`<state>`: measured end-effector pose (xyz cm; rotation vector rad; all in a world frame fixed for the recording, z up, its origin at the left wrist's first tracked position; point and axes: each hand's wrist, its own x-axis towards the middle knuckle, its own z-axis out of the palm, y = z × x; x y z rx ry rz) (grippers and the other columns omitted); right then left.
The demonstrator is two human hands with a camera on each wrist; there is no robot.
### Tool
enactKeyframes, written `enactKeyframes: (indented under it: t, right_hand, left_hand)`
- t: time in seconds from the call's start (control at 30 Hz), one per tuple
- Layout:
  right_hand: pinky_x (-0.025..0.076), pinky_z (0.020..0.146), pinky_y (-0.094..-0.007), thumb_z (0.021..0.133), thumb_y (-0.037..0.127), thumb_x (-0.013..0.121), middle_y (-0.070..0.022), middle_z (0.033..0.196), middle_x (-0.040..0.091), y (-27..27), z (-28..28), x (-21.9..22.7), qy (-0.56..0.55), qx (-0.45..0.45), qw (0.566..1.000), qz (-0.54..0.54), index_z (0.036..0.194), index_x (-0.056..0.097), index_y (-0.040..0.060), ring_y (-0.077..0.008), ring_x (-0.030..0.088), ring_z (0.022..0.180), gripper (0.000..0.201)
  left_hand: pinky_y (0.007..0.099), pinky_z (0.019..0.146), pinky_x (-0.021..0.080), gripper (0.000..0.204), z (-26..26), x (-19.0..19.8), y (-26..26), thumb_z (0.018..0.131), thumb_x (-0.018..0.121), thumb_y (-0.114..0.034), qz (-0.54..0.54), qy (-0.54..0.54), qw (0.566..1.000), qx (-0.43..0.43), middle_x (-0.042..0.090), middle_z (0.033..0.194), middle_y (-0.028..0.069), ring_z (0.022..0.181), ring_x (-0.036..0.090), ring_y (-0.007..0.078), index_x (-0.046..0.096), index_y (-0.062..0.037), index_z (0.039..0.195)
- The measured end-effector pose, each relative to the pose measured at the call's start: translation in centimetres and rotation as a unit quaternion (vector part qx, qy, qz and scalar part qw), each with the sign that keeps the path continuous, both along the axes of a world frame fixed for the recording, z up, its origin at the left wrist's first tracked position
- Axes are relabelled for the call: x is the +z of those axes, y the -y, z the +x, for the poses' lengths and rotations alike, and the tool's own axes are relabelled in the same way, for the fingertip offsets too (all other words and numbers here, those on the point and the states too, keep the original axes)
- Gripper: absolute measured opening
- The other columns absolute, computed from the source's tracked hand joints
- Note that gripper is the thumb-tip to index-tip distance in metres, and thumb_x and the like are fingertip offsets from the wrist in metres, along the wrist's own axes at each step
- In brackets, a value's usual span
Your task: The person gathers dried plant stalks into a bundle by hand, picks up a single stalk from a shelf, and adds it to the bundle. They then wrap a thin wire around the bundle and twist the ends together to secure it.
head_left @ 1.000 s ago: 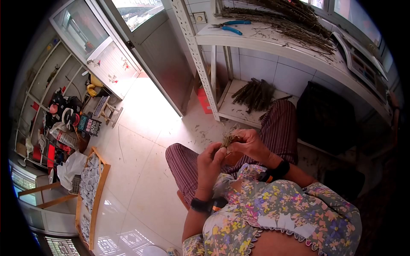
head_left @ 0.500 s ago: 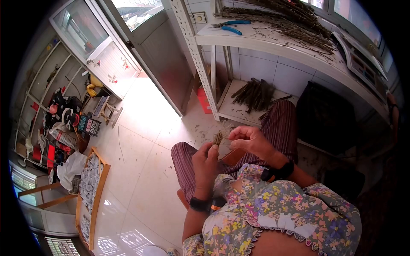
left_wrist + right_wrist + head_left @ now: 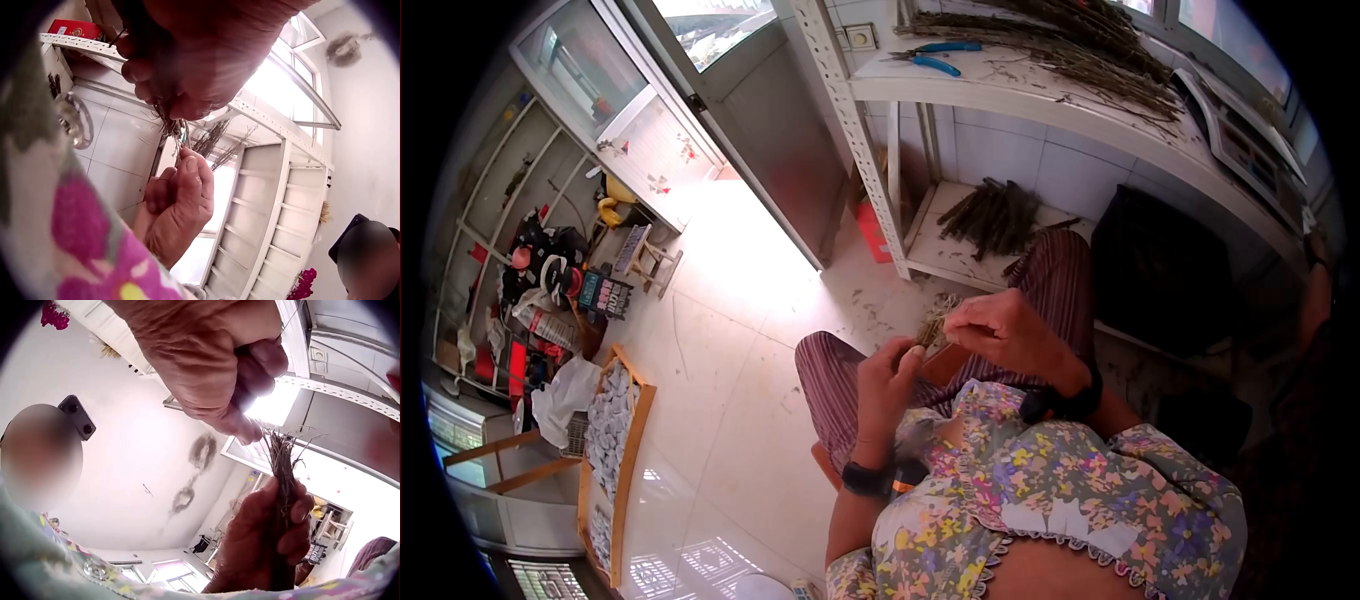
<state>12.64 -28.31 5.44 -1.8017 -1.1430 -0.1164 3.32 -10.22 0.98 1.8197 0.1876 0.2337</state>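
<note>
My left hand [image 3: 885,380] grips a small bundle of dry twigs [image 3: 284,472], fingers and thumb wrapped round it in the right wrist view. Thin, frayed ends stick out above that grip. At those ends my right hand [image 3: 1012,335] has its thumb and forefinger together, pinching a fine strand [image 3: 182,139] in the left wrist view. The other right fingers curl in towards the palm. Both hands are over the lap, between the knees in striped trousers.
Cut twigs [image 3: 990,215] are piled on the low shelf. Above, blue-handled pliers [image 3: 935,58] and long brushwood [image 3: 1060,50] lie on the upper shelf [image 3: 1000,100]. A black bin [image 3: 1160,275] stands right of the knee. Plant scraps litter the floor near the feet.
Half a second ago my right hand was apart from the bundle; now its fingertips are back at the frayed ends. My left hand keeps its grip. The head view has shifted slightly.
</note>
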Motion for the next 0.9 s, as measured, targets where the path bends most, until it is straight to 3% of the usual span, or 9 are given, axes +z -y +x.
enactKeyframes:
  t: [0.17, 0.57, 0.77, 0.9]
  right_hand:
    - [0.051, 0.059, -0.0319, 0.078, 0.003, 0.066, -0.0146, 0.077, 0.065, 0.1, 0.6, -0.7, 0.038, -0.016, 0.999, -0.006, 0.085, 0.065, -0.0020, -0.0280, 0.065, 0.067, 0.009]
    - [0.049, 0.054, -0.0338, 0.079, 0.009, 0.068, -0.0127, 0.073, 0.062, 0.6, 1.2, -0.2, 0.149, -0.008, 0.988, -0.037, 0.085, 0.067, 0.0011, -0.0294, 0.062, 0.063, 0.010]
    - [0.048, 0.053, -0.0328, 0.079, 0.009, 0.067, -0.0124, 0.072, 0.061, 1.3, 1.9, 0.1, 0.088, 0.048, 0.994, -0.039, 0.087, 0.067, -0.0001, -0.0273, 0.061, 0.062, 0.012]
    - [0.045, 0.050, -0.0340, 0.080, 0.008, 0.066, -0.0120, 0.068, 0.058, 1.3, 1.9, 0.1, 0.104, 0.048, 0.993, -0.036, 0.087, 0.067, -0.0008, -0.0263, 0.059, 0.058, 0.012]
  left_hand:
    - [0.0254, 0.062, 0.044, 0.020, -0.2, 0.6, 0.2, 0.086, 0.058, -0.014, 0.022, 0.003, 1.000, -0.021, 0.060, 0.070, 0.0091, 0.065, 0.053, 0.0099, 0.062, 0.0028, 0.096]
    - [0.0272, 0.061, 0.045, 0.019, -0.3, 0.9, 0.2, 0.085, 0.059, -0.013, 0.078, 0.020, 0.996, -0.036, 0.060, 0.071, 0.0145, 0.062, 0.057, 0.0166, 0.061, 0.0029, 0.095]
    - [0.0283, 0.060, 0.046, 0.019, -0.4, 0.7, 0.4, 0.084, 0.060, -0.013, 0.088, 0.016, 0.995, -0.031, 0.061, 0.072, 0.0165, 0.061, 0.058, 0.0183, 0.061, 0.0031, 0.094]
    - [0.0288, 0.060, 0.046, 0.019, -0.4, 1.0, 0.4, 0.084, 0.060, -0.013, 0.101, 0.016, 0.994, -0.032, 0.061, 0.073, 0.0172, 0.061, 0.058, 0.0191, 0.062, 0.0031, 0.094]
